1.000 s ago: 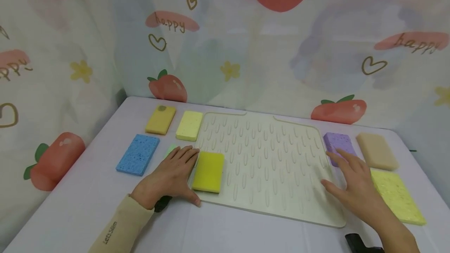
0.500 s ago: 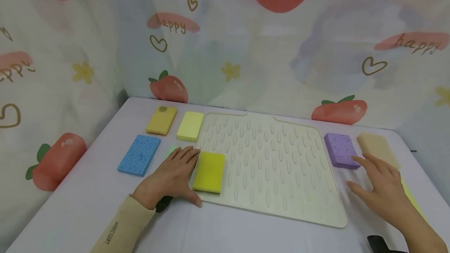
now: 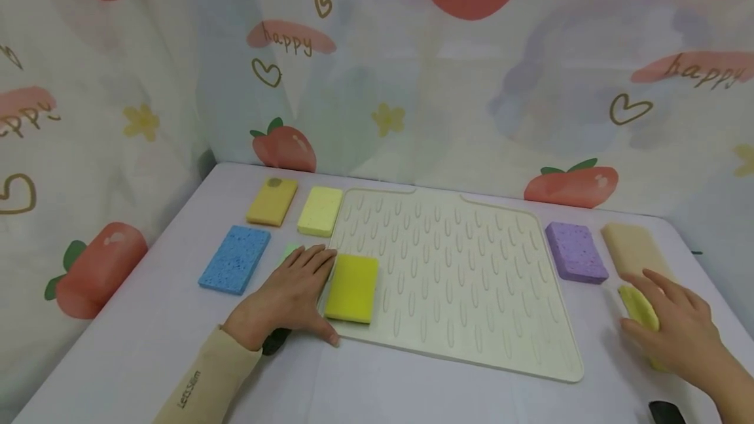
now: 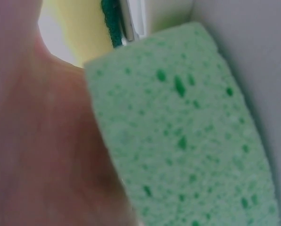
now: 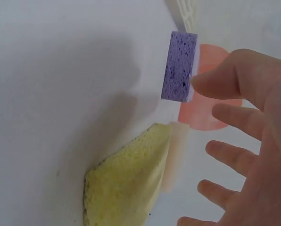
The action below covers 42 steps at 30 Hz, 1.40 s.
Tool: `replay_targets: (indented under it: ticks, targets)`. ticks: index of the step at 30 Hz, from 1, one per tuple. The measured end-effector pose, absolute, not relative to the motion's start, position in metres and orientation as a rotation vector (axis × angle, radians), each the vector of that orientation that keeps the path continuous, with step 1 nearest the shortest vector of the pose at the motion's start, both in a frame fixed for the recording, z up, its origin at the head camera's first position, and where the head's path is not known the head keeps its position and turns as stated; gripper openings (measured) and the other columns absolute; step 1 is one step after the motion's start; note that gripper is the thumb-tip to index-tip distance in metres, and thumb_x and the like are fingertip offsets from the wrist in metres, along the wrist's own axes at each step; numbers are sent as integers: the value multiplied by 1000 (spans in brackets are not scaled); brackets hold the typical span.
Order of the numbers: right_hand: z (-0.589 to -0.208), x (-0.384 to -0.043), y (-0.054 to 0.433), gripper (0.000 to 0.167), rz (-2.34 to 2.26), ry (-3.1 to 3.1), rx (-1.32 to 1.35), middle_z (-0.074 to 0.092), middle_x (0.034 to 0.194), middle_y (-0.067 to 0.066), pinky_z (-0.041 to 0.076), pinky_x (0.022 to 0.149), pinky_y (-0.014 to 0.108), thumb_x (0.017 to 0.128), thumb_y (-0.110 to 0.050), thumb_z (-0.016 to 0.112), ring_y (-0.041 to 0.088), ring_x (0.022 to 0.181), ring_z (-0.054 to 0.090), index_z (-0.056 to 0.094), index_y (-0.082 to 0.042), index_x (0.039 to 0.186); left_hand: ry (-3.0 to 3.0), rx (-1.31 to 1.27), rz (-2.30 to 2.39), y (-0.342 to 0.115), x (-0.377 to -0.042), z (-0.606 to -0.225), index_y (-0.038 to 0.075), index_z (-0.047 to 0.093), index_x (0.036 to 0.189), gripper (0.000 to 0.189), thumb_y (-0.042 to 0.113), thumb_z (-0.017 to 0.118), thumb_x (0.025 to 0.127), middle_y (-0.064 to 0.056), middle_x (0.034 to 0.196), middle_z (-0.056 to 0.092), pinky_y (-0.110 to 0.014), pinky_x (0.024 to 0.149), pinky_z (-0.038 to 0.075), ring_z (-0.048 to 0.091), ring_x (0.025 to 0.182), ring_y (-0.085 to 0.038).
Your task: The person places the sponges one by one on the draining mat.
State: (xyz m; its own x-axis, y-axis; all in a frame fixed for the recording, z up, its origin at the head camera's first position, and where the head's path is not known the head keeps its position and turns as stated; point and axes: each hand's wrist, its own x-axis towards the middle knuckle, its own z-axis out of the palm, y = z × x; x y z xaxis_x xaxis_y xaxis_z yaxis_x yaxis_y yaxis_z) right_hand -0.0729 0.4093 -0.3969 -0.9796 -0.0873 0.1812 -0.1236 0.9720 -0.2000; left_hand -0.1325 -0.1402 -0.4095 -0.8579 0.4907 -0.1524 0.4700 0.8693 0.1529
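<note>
My left hand (image 3: 294, 293) rests by the left edge of a white ribbed mat (image 3: 448, 267), fingers extended. A bright yellow scouring sponge (image 3: 352, 290) lies on the mat between its index finger and thumb; contact is unclear. A speckled green sponge (image 4: 183, 132) is close under the palm, mostly hidden from the head view. My right hand (image 3: 677, 326) hovers over a thin, slightly bowed yellow sponge (image 5: 126, 183). In the right wrist view, the right fingers (image 5: 235, 157) are spread, apart from this sponge.
A purple sponge (image 3: 576, 252) and a beige one (image 3: 636, 250) lie right of the mat. To its left are a blue sponge (image 3: 234, 260), a mustard sponge (image 3: 272, 201) and a pale yellow sponge (image 3: 320, 211). A patterned cloth (image 3: 412, 84) hangs behind the table.
My right hand has moved right, from the mat's right edge past the purple sponge to the thin yellow sponge. My left hand has stayed in place.
</note>
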Motion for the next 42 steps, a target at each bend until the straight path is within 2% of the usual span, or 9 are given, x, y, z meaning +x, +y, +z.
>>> replay_targets:
  ticks: [6, 8, 12, 15, 21, 25, 33, 42]
  targets:
    - [-399, -71, 426, 71, 234, -3057, 176, 23, 145, 45, 4, 107, 79, 81, -9, 70, 63, 129, 22, 35, 3, 142, 2852, 729, 147, -140, -132, -409, 4, 30, 155, 136, 83, 75, 54, -9, 163, 28, -50, 127, 12, 20, 152, -30]
    - [-399, -72, 430, 72, 253, -3119, 162, 22, 143, 47, 11, 102, 81, 81, -11, 70, 66, 126, 24, 34, 4, 142, 2855, 732, 151, -141, -132, -409, 4, 31, 155, 136, 83, 76, 54, -10, 162, 29, -50, 126, 13, 21, 152, -31]
    - [-396, -74, 436, 67, 260, -3279, 132, 25, 137, 50, 32, 86, 81, 81, -13, 71, 70, 113, 35, 40, 6, 137, 2861, 734, 154, -141, -131, -409, 3, 32, 154, 135, 83, 76, 54, -10, 162, 30, -51, 126, 14, 22, 152, -32]
    - [-395, -75, 439, 66, 238, -3336, 149, 28, 133, 49, 40, 78, 78, 78, -10, 71, 69, 107, 40, 43, 6, 135, 2857, 734, 151, -140, -131, -409, 4, 32, 154, 135, 83, 76, 54, -10, 162, 29, -51, 126, 13, 22, 152, -31]
    - [-396, -76, 446, 78, 296, -3360, 156, 24, 134, 52, 39, 79, 80, 76, -5, 69, 68, 111, 35, 31, 8, 143, 2855, 743, 148, -140, -132, -408, 4, 32, 154, 135, 83, 75, 54, -10, 162, 29, -51, 126, 13, 21, 152, -31]
    - [-398, -80, 447, 75, 310, -3382, 142, 23, 132, 53, 37, 81, 81, 78, -8, 71, 66, 113, 30, 33, 9, 141, 2859, 747, 147, -140, -132, -408, 4, 32, 154, 135, 83, 75, 54, -10, 162, 30, -51, 126, 13, 22, 152, -31]
    - [-396, -86, 446, 74, 131, -3396, 125, 29, 126, 51, 41, 74, 80, 80, -20, 76, 70, 109, 37, 37, 5, 139, 2859, 741, 163, -141, -132, -407, 3, 32, 154, 135, 82, 76, 54, -10, 162, 30, -51, 126, 13, 22, 152, -31]
    - [-392, -98, 439, 78, 65, -3514, -21, 32, 122, 53, 44, 78, 77, 80, -44, 75, 66, 106, 39, 41, 4, 133, 2858, 742, 147, -140, -132, -407, 4, 32, 155, 135, 83, 76, 54, -10, 162, 30, -50, 126, 13, 22, 152, -31]
